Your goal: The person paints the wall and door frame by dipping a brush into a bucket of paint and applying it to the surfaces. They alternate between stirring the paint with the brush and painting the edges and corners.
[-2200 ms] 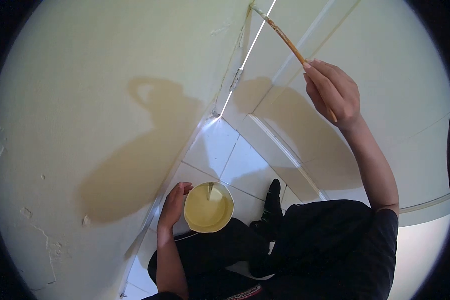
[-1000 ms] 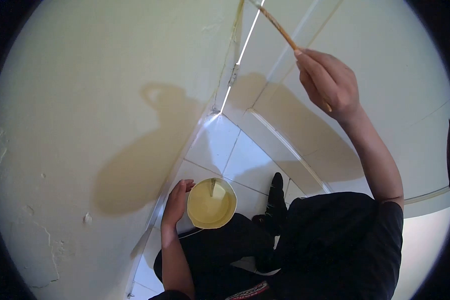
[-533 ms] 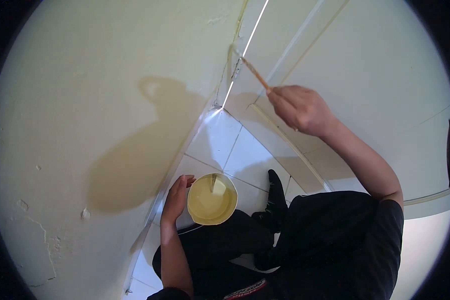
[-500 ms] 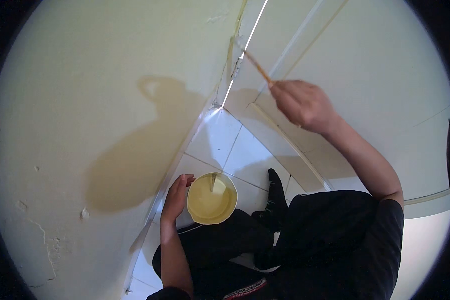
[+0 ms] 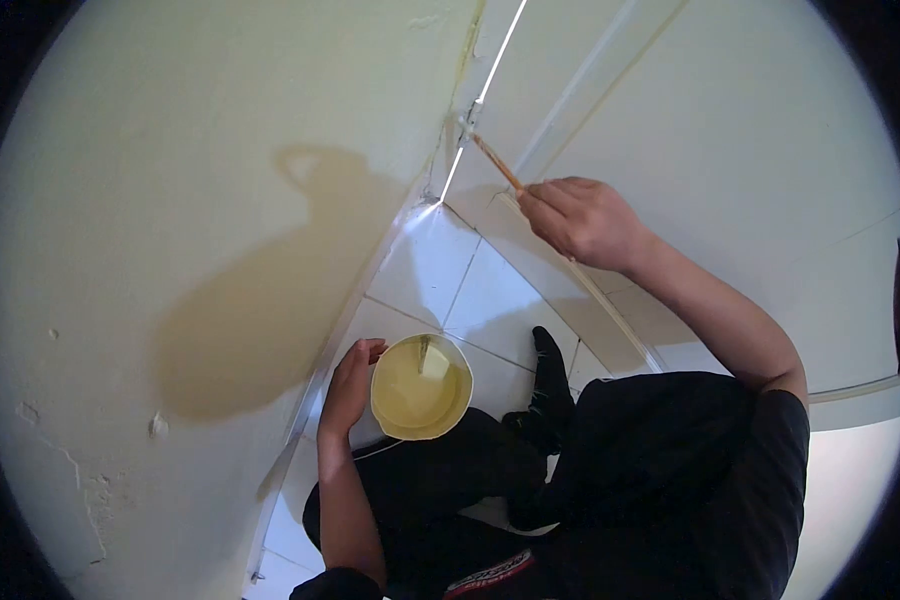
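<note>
My right hand [image 5: 585,225] is closed round the wooden handle of a slim paintbrush [image 5: 497,163]. The brush slants up and left, its tip at the hinge [image 5: 467,122] on the edge between the wall and the door; whether the bristles touch is too small to tell. Low in the view, my left hand [image 5: 348,385] grips the left side of a round, cream-coloured bowl [image 5: 380,402], its fingers partly hidden by the rim. Pale yellowish liquid [image 5: 415,400] lies inside, with a narrow greyish streak near the far rim. The bowl is just above my knee.
On the left stands a pale wall [image 5: 220,90] with chipped, cracked paint low down. A cream door [image 5: 760,130] is on the right, light showing through its gap. White floor tiles [image 5: 490,290] lie below. My black shoe [image 5: 550,375] is right of the bowl.
My right hand and the paintbrush have moved down and slightly left, the tip passing from the upper wall edge to the hinge. My left hand still holds the bowl.
</note>
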`<state>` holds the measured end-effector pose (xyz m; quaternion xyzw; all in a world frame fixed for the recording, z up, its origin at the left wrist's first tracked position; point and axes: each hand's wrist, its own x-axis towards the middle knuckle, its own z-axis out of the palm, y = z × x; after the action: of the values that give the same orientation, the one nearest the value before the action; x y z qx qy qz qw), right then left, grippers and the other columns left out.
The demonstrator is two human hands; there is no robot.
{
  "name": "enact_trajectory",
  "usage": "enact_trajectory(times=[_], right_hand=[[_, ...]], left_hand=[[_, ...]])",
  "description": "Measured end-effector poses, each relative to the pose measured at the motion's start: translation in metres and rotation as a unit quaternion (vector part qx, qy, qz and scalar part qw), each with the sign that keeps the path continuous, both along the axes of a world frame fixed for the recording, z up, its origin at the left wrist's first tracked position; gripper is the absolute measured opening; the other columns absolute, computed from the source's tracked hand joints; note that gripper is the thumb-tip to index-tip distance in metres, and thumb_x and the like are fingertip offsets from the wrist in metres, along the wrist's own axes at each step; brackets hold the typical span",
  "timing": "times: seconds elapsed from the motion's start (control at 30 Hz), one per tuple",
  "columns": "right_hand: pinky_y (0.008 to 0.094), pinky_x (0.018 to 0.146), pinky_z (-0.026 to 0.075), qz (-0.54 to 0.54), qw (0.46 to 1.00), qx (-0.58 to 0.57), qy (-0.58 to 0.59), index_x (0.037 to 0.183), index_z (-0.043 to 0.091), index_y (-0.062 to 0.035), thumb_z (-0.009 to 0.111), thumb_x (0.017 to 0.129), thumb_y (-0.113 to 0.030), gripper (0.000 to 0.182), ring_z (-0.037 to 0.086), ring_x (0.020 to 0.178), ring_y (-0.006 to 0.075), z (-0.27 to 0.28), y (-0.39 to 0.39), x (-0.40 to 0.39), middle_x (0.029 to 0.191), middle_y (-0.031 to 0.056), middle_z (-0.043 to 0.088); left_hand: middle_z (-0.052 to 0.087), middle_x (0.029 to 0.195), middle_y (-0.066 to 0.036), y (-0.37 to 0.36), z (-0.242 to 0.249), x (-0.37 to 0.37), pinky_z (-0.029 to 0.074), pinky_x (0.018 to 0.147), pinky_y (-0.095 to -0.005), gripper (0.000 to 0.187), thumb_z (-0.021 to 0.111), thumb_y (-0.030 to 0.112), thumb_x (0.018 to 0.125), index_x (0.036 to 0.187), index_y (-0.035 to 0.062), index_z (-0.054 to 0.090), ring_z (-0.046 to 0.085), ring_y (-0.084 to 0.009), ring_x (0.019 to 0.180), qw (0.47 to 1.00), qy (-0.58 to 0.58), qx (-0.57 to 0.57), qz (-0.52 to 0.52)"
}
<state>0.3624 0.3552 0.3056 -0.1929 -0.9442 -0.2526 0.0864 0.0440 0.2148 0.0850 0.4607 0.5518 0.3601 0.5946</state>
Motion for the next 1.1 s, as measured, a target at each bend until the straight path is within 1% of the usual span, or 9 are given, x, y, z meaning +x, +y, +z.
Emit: enact_trajectory(times=[0.03, 0.13, 0.27, 0.37, 0.47, 0.67, 0.9, 1.0, 1.1], right_hand=[[0.0352, 0.073, 0.058, -0.008, 0.999, -0.029, -0.011, 0.102, 0.064, 0.0036, 0.066, 0.078, -0.01, 0.028, 0.069, 0.081, 0.0264, -0.002, -0.001, -0.001, 0.094, 0.013, 0.067], [0.0353, 0.072, 0.058, 0.017, 1.0, 0.019, 0.015, 0.103, 0.064, 0.0035, 0.067, 0.079, -0.01, 0.028, 0.069, 0.082, 0.0261, 0.013, 0.001, -0.005, 0.094, 0.0129, 0.067], [0.0353, 0.072, 0.059, 0.002, 0.991, 0.123, 0.055, 0.104, 0.065, 0.0029, 0.068, 0.08, -0.011, 0.028, 0.07, 0.082, 0.0257, 0.056, -0.002, -0.012, 0.095, 0.0128, 0.068], [0.0349, 0.072, 0.059, 0.007, 0.98, 0.181, 0.077, 0.105, 0.065, 0.0022, 0.069, 0.081, -0.011, 0.028, 0.07, 0.081, 0.0251, 0.066, 0.0, -0.009, 0.098, 0.0129, 0.069], [0.0343, 0.073, 0.059, -0.01, 0.986, 0.153, 0.065, 0.103, 0.065, 0.0023, 0.068, 0.08, -0.011, 0.027, 0.07, 0.081, 0.0243, 0.05, -0.004, -0.009, 0.095, 0.0121, 0.068], [0.0339, 0.076, 0.058, -0.037, 0.999, 0.001, -0.032, 0.103, 0.064, 0.0025, 0.065, 0.078, -0.009, 0.028, 0.068, 0.081, 0.0243, -0.007, -0.004, -0.008, 0.089, 0.0117, 0.065], [0.0348, 0.078, 0.058, -0.026, 0.99, 0.125, 0.054, 0.108, 0.064, 0.003, 0.064, 0.079, -0.01, 0.032, 0.069, 0.085, 0.0244, 0.047, -0.004, -0.015, 0.095, 0.0115, 0.067], [0.0356, 0.079, 0.058, -0.035, 0.984, 0.163, 0.058, 0.109, 0.063, 0.003, 0.063, 0.081, -0.012, 0.032, 0.069, 0.087, 0.0247, 0.052, -0.005, -0.014, 0.097, 0.0111, 0.066], [0.0341, 0.079, 0.057, -0.044, 0.991, 0.125, -0.004, 0.108, 0.063, 0.0036, 0.063, 0.08, -0.013, 0.032, 0.068, 0.087, 0.0238, 0.032, -0.007, -0.014, 0.098, 0.0105, 0.065]], left_hand=[[0.065, 0.12, -0.019, 0.0, 0.001, 0.0, 0.041, 0.104, -0.0372, 0.062, 0.028, 0.047, 0.107, 0.125, -0.0046, 0.057, 0.06, -0.0273, 0.116, 1.0, 0.005, -0.001, -0.003], [0.065, 0.12, -0.019, 0.0, -0.003, -0.001, 0.041, 0.103, -0.0369, 0.06, 0.028, 0.045, 0.107, 0.126, -0.004, 0.057, 0.06, -0.0268, 0.117, 1.0, 0.002, 0.002, -0.004], [0.065, 0.119, -0.019, 0.001, -0.001, 0.001, 0.042, 0.103, -0.0365, 0.059, 0.029, 0.044, 0.107, 0.126, -0.0043, 0.057, 0.06, -0.0266, 0.117, 1.0, -0.002, -0.005, 0.002], [0.065, 0.119, -0.019, 0.001, -0.007, 0.0, 0.042, 0.103, -0.0364, 0.059, 0.029, 0.045, 0.107, 0.126, -0.0045, 0.057, 0.06, -0.0266, 0.116, 1.0, -0.01, -0.009, 0.002], [0.065, 0.119, -0.019, 0.0, -0.006, 0.0, 0.042, 0.103, -0.0364, 0.06, 0.029, 0.045, 0.107, 0.126, -0.0046, 0.057, 0.06, -0.0265, 0.116, 1.0, -0.012, -0.001, 0.0], [0.065, 0.119, -0.019, -0.001, -0.002, -0.001, 0.042, 0.103, -0.0363, 0.059, 0.029, 0.045, 0.107, 0.124, -0.0042, 0.058, 0.061, -0.0266, 0.115, 1.0, 0.003, 0.017, -0.001], [0.065, 0.12, -0.019, 0.0, -0.004, -0.001, 0.042, 0.103, -0.0363, 0.059, 0.03, 0.045, 0.107, 0.125, -0.0038, 0.057, 0.06, -0.0267, 0.116, 1.0, 0.008, 0.014, -0.004], [0.065, 0.12, -0.019, 0.0, -0.006, -0.001, 0.041, 0.104, -0.0361, 0.059, 0.03, 0.045, 0.107, 0.126, -0.0038, 0.057, 0.06, -0.0267, 0.116, 1.0, -0.004, 0.002, -0.003], [0.065, 0.12, -0.019, 0.0, -0.007, -0.001, 0.042, 0.103, -0.036, 0.058, 0.031, 0.044, 0.107, 0.125, -0.0039, 0.057, 0.06, -0.0266, 0.116, 1.0, -0.016, -0.002, -0.001]])
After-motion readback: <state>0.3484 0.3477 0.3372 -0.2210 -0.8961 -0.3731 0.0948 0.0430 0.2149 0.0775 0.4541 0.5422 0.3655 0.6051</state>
